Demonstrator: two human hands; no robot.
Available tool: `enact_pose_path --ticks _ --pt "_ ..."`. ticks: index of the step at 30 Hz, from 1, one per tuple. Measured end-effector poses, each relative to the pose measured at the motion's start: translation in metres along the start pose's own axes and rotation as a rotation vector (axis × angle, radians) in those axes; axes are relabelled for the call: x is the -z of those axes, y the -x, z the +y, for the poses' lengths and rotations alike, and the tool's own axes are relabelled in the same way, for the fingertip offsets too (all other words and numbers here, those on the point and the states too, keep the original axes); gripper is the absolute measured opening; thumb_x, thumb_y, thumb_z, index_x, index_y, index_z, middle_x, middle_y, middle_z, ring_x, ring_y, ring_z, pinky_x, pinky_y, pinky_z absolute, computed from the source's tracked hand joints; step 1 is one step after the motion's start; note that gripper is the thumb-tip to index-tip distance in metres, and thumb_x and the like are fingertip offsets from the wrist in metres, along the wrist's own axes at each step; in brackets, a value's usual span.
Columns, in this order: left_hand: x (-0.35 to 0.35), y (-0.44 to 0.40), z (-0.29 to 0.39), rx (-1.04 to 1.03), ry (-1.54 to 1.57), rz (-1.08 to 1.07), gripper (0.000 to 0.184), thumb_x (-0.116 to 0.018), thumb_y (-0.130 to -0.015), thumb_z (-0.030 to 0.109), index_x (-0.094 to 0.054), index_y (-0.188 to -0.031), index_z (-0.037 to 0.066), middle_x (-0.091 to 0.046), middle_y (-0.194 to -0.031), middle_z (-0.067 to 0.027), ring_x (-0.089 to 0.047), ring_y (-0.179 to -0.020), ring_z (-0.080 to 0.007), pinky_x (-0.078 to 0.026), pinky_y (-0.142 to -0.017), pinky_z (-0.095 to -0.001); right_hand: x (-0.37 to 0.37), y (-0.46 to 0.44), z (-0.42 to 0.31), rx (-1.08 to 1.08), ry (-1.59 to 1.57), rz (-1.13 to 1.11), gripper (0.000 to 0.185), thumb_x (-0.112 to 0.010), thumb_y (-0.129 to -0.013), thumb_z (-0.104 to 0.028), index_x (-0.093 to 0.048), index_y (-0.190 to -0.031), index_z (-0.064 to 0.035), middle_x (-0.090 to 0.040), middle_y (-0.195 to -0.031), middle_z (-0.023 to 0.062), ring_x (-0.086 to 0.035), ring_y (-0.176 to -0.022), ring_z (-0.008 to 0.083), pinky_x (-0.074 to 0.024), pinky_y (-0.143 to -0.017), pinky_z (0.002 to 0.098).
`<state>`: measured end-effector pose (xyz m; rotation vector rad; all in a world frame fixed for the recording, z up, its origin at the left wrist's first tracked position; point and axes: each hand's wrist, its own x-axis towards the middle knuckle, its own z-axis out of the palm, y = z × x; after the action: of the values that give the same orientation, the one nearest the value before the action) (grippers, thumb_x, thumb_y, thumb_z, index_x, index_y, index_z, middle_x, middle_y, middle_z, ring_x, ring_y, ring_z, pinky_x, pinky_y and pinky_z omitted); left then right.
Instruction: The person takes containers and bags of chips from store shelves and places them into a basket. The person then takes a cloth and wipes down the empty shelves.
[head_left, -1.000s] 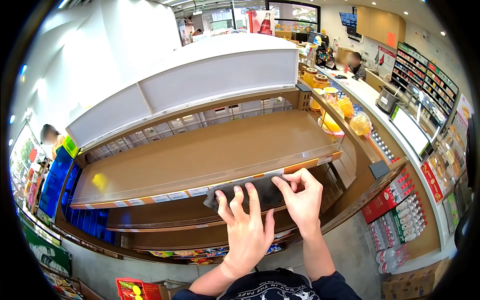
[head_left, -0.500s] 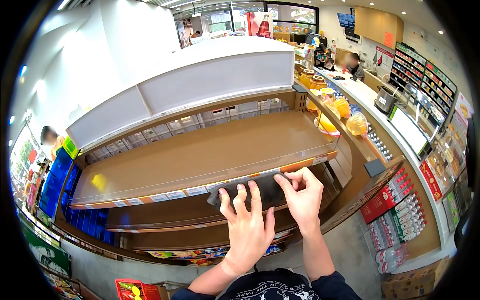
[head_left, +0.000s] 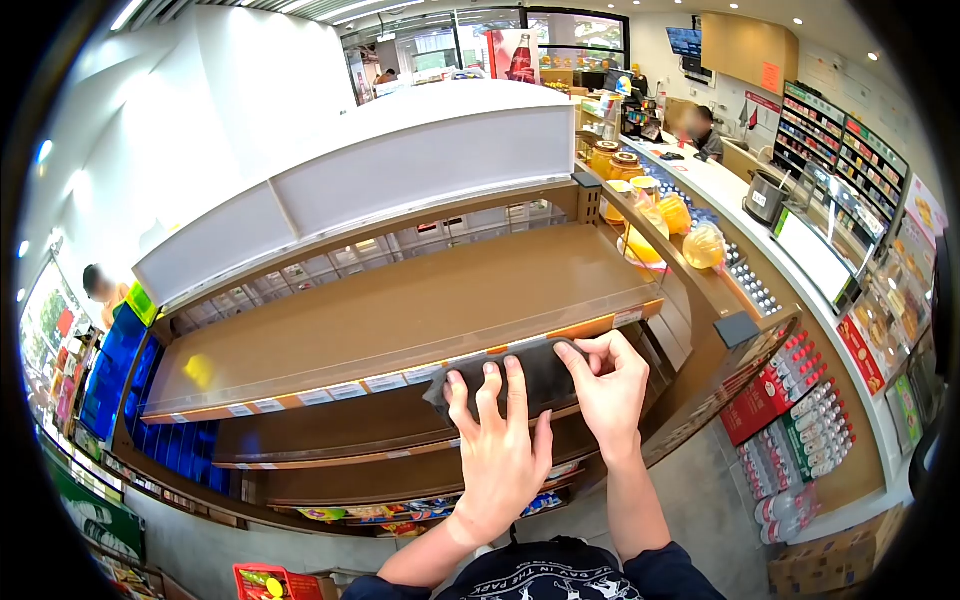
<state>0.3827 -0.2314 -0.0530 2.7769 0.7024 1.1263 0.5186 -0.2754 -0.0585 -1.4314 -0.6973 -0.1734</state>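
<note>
A dark grey cloth [head_left: 545, 380] hangs against the front edge of the upper brown shelf [head_left: 420, 285], over part of its strip of price labels [head_left: 318, 396]. My left hand [head_left: 500, 455] holds the cloth with spread, bent fingers across its face, the fingertips close to its top edge. At the cloth's right end, my right hand [head_left: 612, 390] pinches the upper corner between thumb and fingers. Both hands are near the right half of the shelf front. The cloth's back side is hidden.
Lower shelves [head_left: 340, 430] lie beneath, with snack packets [head_left: 400, 515] at the bottom. Bottled drinks [head_left: 800, 415] stand on the floor at right, below a long counter [head_left: 850, 330]. A red basket [head_left: 275, 582] sits at lower left. A person [head_left: 705, 135] is behind the counter.
The left end of the cloth has shifted slightly right along the shelf edge, and more of its dark surface shows between my hands. Both hands keep their hold; the camera view has shifted a little.
</note>
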Motion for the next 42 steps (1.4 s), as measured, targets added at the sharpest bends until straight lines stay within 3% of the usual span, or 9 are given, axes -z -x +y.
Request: enact_pose_path --ticks 14,17,19,23,26,29,35,38,42 --pt "-0.015 -0.005 0.009 -0.049 -0.029 0.027 0.067 -0.072 -0.079 0.015 -0.043 -0.137 -0.006 -0.038 -0.129 -0.0268 -0.027 -0.122 -0.0539 -0.029 -0.104 -0.0606 0.008 -0.001 -0.001 -0.013 -0.001 0.083 0.015 -0.077 -0.081 -0.006 -0.063 -0.079 -0.0009 -0.046 -0.056 -0.0042 -0.039 -0.051 0.0025 -0.0333 -0.046 0.0209" --pt "-0.014 -0.006 0.012 -0.052 -0.047 0.019 0.068 -0.072 -0.079 0.015 -0.043 -0.137 -0.007 -0.038 -0.129 -0.0275 -0.027 -0.122 -0.0542 -0.029 -0.104 -0.0606 0.009 0.002 0.001 -0.059 -0.07 0.072 0.014 -0.076 -0.083 -0.007 -0.063 -0.084 -0.0014 -0.052 -0.06 -0.0033 -0.045 -0.054 0.0026 -0.0372 -0.047 0.0199" --pt "-0.014 -0.007 0.014 -0.052 -0.052 0.013 0.068 -0.071 -0.08 0.015 -0.043 -0.137 -0.007 -0.039 -0.129 -0.0279 -0.027 -0.121 -0.0544 -0.029 -0.104 -0.0608 0.009 0.006 -0.002 -0.059 -0.138 0.097 0.013 -0.073 -0.085 -0.007 -0.062 -0.09 -0.001 -0.062 -0.07 0.0008 -0.056 -0.06 0.0049 -0.0442 -0.051 0.0197" --pt "-0.015 -0.009 0.017 -0.064 -0.06 0.016 0.068 -0.071 -0.079 0.015 -0.042 -0.136 -0.008 -0.038 -0.129 -0.0289 -0.028 -0.12 -0.0547 -0.029 -0.104 -0.0611 0.01 0.014 -0.008 -0.043 -0.156 0.076 0.013 -0.069 -0.087 -0.004 -0.063 -0.098 -0.0008 -0.069 -0.083 0.0072 -0.065 -0.068 0.0105 -0.0526 -0.057 0.0231" --pt "-0.018 -0.01 0.019 -0.076 -0.051 0.018 0.068 -0.07 -0.078 0.015 -0.043 -0.136 -0.009 -0.038 -0.129 -0.0292 -0.028 -0.119 -0.0549 -0.028 -0.104 -0.0613 0.009 0.013 0.003 0.155 -0.058 0.074 0.02 -0.069 -0.085 -0.002 -0.067 -0.105 0.0006 -0.067 -0.097 0.0107 -0.066 -0.079 0.0153 -0.0552 -0.062 0.0261" --pt "-0.02 -0.012 0.022 -0.086 -0.052 0.017 0.068 -0.07 -0.077 0.015 -0.043 -0.135 -0.009 -0.038 -0.129 -0.0295 -0.028 -0.119 -0.0551 -0.027 -0.104 -0.0617 0.013 0.013 0.004 0.15 0.011 0.049 0.026 -0.069 -0.085 -0.001 -0.068 -0.11 0.0006 -0.063 -0.105 0.0119 -0.066 -0.085 0.0177 -0.056 -0.065 0.0275" --pt "-0.023 -0.015 0.028 -0.1 -0.053 0.013 0.067 -0.07 -0.076 0.014 -0.044 -0.134 -0.01 -0.038 -0.129 -0.0301 -0.027 -0.12 -0.0557 -0.026 -0.104 -0.0619 0.019 0.013 0.006 0.251 0.133 0.006 0.034 -0.067 -0.086 -0.001 -0.066 -0.12 -0.0031 -0.061 -0.103 0.012 -0.064 -0.082 0.0221 -0.0534 -0.07 0.031" --pt "-0.025 -0.015 0.03 -0.102 -0.057 0.012 0.067 -0.07 -0.076 0.014 -0.044 -0.133 -0.01 -0.039 -0.128 -0.0303 -0.027 -0.12 -0.0557 -0.025 -0.105 -0.0614 0.026 0.015 0.002 0.14 0.127 -0.083 0.037 -0.065 -0.087 -0.001 -0.064 -0.124 -0.0058 -0.061 -0.098 0.013 -0.063 -0.079 0.0224 -0.052 -0.07 0.0324" --pt "-0.029 -0.016 0.033 -0.113 -0.065 0.012 0.067 -0.07 -0.076 0.014 -0.044 -0.133 -0.01 -0.04 -0.128 -0.0305 -0.027 -0.12 -0.0551 -0.025 -0.105 -0.0603 0.033 0.014 0.005 0.156 0.129 -0.102 0.039 -0.064 -0.088 -0.001 -0.063 -0.126 -0.0075 -0.061 -0.092 0.0129 -0.063 -0.077 0.0203 -0.0515 -0.069 0.0324"
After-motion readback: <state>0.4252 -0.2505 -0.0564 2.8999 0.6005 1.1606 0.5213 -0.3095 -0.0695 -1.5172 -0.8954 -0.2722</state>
